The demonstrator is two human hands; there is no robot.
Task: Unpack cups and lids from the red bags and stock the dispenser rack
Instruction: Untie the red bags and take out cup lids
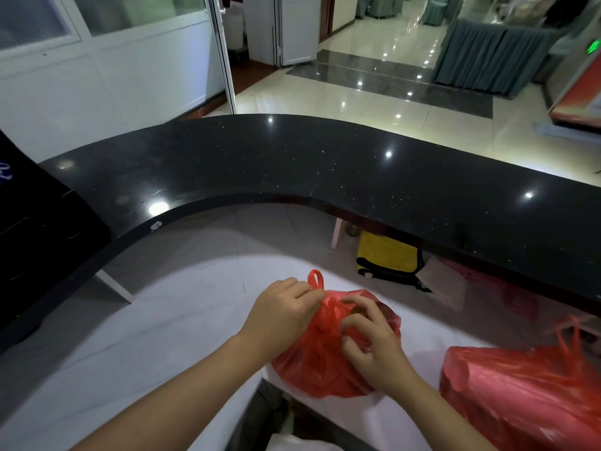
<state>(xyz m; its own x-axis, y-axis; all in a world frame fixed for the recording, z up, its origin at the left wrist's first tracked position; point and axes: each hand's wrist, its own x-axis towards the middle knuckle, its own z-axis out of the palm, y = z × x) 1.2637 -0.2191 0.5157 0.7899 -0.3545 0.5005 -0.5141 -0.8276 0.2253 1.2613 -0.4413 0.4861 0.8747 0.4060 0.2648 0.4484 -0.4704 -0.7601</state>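
A knotted red plastic bag [320, 366] sits on the white lower counter [182, 320] in front of me. My left hand [283, 312] pinches the bag's tied top by its handle loop. My right hand [370, 340] has curled fingers picking at the knot from the right side. A second, larger red bag [523, 395] lies on the counter at the lower right, untouched. The contents of both bags are hidden by the plastic. No dispenser rack is clearly visible.
A curved black stone bar top [325, 164] runs above the white counter. A black object [35, 236] stands on it at the far left. A yellow and black bag [387, 255] and pinkish bags [487, 288] lie under the bar top.
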